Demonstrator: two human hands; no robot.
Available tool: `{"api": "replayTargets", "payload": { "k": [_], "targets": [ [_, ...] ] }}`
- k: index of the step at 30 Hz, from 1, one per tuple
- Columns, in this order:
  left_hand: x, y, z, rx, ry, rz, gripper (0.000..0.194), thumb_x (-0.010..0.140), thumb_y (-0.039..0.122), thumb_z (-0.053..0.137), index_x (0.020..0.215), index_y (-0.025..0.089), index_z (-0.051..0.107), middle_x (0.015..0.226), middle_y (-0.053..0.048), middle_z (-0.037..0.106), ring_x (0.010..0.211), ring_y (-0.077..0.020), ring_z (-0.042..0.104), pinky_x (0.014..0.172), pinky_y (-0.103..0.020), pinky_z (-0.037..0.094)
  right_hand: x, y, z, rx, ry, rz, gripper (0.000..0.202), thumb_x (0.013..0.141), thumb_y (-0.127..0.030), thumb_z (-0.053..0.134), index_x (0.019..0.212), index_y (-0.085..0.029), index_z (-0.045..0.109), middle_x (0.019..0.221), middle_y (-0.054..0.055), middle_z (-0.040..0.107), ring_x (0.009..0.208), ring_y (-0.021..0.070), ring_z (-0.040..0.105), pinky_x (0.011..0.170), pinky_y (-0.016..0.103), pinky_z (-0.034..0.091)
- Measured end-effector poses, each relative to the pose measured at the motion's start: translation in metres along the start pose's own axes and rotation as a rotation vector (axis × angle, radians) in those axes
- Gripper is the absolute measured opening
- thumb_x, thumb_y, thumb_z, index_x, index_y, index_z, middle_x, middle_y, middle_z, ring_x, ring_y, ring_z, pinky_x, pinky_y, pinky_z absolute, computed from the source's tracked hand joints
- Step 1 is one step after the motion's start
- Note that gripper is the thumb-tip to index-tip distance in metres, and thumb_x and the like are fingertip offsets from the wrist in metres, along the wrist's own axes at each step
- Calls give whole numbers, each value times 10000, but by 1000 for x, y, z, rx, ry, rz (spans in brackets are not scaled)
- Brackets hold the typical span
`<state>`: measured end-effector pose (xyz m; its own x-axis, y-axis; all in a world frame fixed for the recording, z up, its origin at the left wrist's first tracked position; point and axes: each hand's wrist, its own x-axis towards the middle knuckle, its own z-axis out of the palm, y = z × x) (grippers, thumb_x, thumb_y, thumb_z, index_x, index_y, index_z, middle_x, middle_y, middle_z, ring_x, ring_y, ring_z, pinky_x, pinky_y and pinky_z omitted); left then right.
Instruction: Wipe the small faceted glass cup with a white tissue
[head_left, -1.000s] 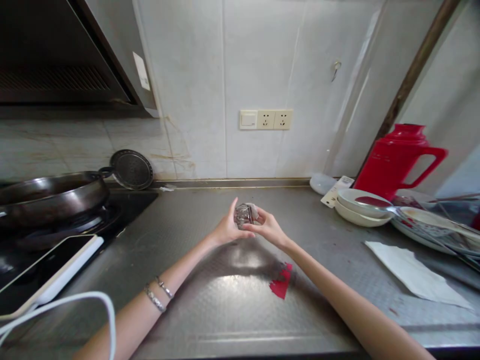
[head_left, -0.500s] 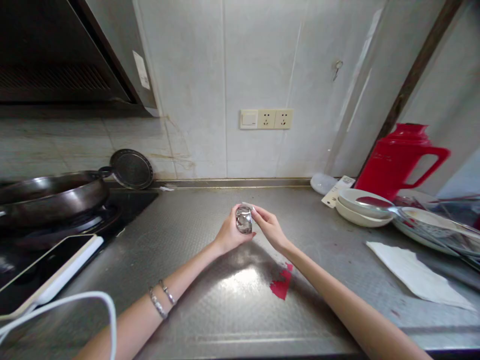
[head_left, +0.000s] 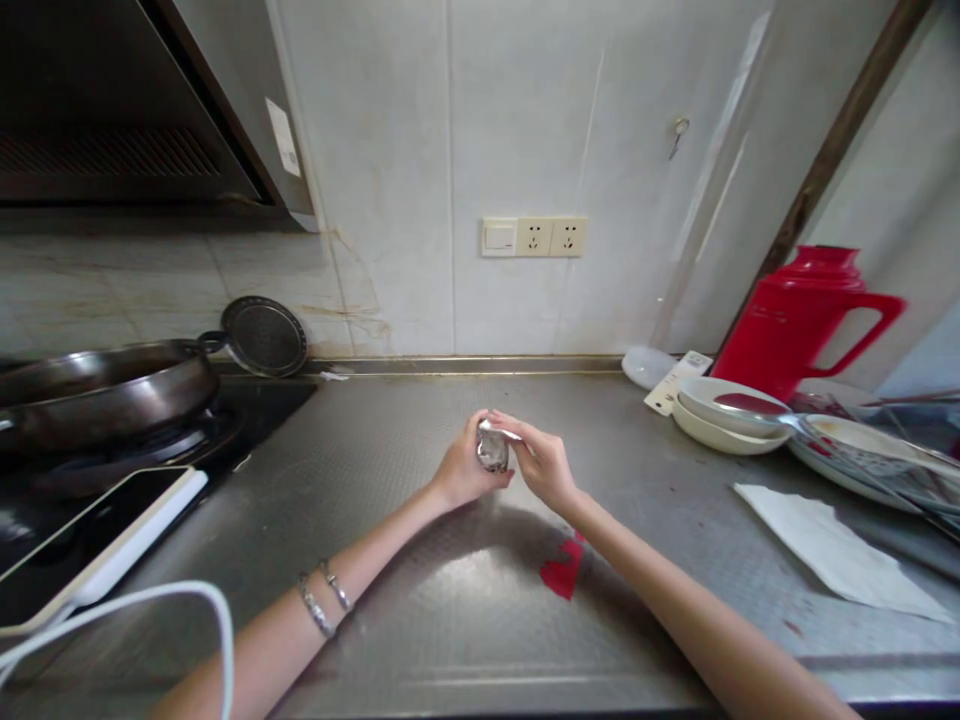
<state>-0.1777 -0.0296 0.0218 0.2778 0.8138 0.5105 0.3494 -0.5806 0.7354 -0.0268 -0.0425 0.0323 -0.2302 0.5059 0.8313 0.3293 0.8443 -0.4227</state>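
Observation:
My left hand (head_left: 461, 470) is wrapped round a small round, shiny silver thing (head_left: 493, 452) that looks foil-like; its exact kind I cannot make out. My right hand (head_left: 546, 465) reaches in from the right, fingers closed over a pale flap (head_left: 504, 432) at the top of that silver thing. Both hands are above the metal counter, near its middle. Torn red scraps (head_left: 562, 572) lie on the counter below my right forearm.
To the left are a pan (head_left: 112, 395) on the stove and a phone (head_left: 97, 540) with a white cable (head_left: 180, 590). At right stand a red thermos (head_left: 787, 325), stacked bowls (head_left: 727, 428) and a white paper towel (head_left: 832, 550). Sockets (head_left: 534, 237) are on the wall.
My right hand's fingers have turned and moved over the top of the silver thing, where a pale flap now shows. My left hand stays almost in place.

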Motion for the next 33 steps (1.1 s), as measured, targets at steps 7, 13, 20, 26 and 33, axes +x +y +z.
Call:
{"api": "replayTargets", "payload": {
  "k": [7,13,20,26,33],
  "targets": [
    [-2,-3,-2,134,-28,8,788,560,222,744,1260,226,384,1275,-94,538,1129,-271,563,943,-397,467,3,5,-6,-158,-92,-201,416,903,-65,368,1213,-252,574,1197,39,652,1158,180,584,1076,471,406],
    [-3,-2,0,202,-35,43,805,568,228,738,1285,237,373,1288,-83,518,1141,-272,547,940,-408,470,3,8,-7,-124,-54,-157,421,893,-59,389,1209,-260,582,1180,26,662,1132,190,603,1072,464,415],
    [-2,-1,1,159,-19,48,744,561,222,731,1230,224,405,1248,-84,540,1110,-255,560,926,-385,472,4,4,-8,-119,-47,-169,408,884,-52,400,1177,-252,602,1171,30,667,1108,190,619,1076,473,406],
    [-2,3,-3,157,2,-23,797,559,276,759,1249,222,364,1201,-88,574,1048,-256,595,879,-381,484,4,6,-8,-123,49,-46,362,894,-98,453,1149,-287,628,1087,3,705,1048,215,649,1021,439,473],
    [-1,-2,-3,116,-2,43,724,562,215,732,1205,225,399,1189,-67,578,1049,-228,594,870,-349,494,2,1,-6,-121,-75,-221,412,883,-58,403,1198,-241,596,1209,51,644,1161,196,581,1070,485,401]
  ]
}}
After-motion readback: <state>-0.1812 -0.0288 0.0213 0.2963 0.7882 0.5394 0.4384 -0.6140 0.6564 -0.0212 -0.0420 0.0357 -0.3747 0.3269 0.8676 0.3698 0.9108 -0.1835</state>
